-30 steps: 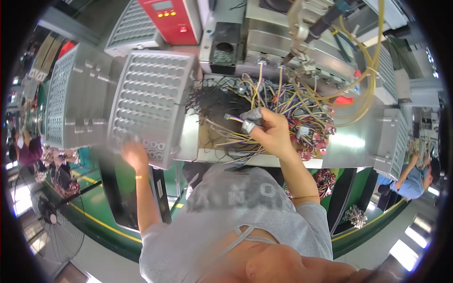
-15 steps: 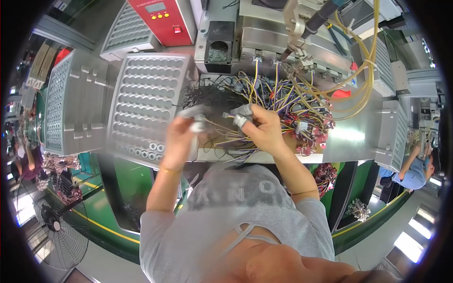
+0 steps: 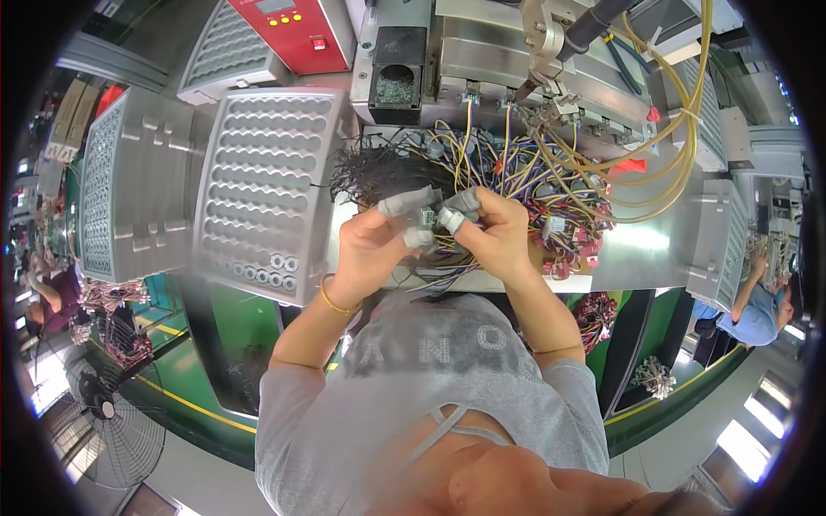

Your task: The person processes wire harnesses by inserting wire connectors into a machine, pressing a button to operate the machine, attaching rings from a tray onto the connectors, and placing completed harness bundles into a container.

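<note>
At the far left, a co-worker's dark purple sleeve (image 3: pixel 62 291) shows above a black wire-caged floor fan (image 3: pixel 105 408). The floor (image 3: pixel 237 344) is green, crossed by yellow lines. A metallic grey stack of trays (image 3: pixel 155 185) stands next, beside a flat pale grey tray (image 3: pixel 268 155) with rows of scalloped round pockets; small silver rings (image 3: pixel 275 280) sit in its near corner. Behind it rises a red box-shaped device (image 3: pixel 301 39) with yellow buttons.

Over the silver metal tabletop (image 3: pixel 641 254), the left hand (image 3: pixel 370 249), with grey coverings on its fingertips, has thumb and forefinger spaced around a small pale green-and-white connector (image 3: pixel 428 215); whether they press on anything cannot be told. The connector lies between the two hands, in front of a tangle of thin black wires (image 3: pixel 387 168). The right hand (image 3: pixel 501 236), likewise fingertip-covered, pinches it between thumb and forefinger.

Behind and right spread yellow and purple wires (image 3: pixel 520 168), below a silver metal machine (image 3: pixel 482 64). Yellowish tubing (image 3: pixel 688 155) loops further right, near another grey tray (image 3: pixel 718 245). A co-worker in blue (image 3: pixel 753 310) is at the far right.
</note>
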Motion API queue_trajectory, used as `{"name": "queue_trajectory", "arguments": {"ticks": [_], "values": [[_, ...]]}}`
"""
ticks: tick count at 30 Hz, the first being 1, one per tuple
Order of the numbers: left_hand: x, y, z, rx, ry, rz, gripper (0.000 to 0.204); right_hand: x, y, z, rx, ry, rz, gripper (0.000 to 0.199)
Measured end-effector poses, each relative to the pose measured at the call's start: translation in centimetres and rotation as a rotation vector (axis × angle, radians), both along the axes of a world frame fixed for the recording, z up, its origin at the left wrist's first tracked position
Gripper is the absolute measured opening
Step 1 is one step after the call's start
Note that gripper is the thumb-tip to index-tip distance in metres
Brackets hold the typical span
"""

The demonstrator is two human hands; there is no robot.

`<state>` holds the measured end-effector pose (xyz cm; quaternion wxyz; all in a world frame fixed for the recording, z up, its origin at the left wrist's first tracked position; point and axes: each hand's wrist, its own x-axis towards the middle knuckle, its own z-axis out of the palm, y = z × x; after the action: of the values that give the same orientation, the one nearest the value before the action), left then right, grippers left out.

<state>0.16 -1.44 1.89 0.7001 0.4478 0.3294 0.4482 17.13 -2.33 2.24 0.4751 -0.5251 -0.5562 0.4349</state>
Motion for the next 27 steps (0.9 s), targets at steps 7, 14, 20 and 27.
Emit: {"name": "queue_trajectory", "arguments": {"ticks": [7,14,20,27], "values": [[1.0,0.7,0.2,0.260,0.128,0.042,0.030,0.4,-0.1,0.7,0.096,-0.198,0.046,0.006],[2.7,2.1,-0.9,-0.164,-0.183,-0.024,0.024,1.0,0.1,1.0,-0.037,-0.054,0.007,0.010],[5.7,2.4,-0.5,-0.190,-0.188,-0.278,0.032,4.5,-0.2,1.4,-0.280,0.196,-0.054,0.018],[6.6,3.0,-6.6,0.296,0.355,-0.295,0.045,16.8,1.8,-4.6,0.213,0.449,-0.788,0.010]]}}
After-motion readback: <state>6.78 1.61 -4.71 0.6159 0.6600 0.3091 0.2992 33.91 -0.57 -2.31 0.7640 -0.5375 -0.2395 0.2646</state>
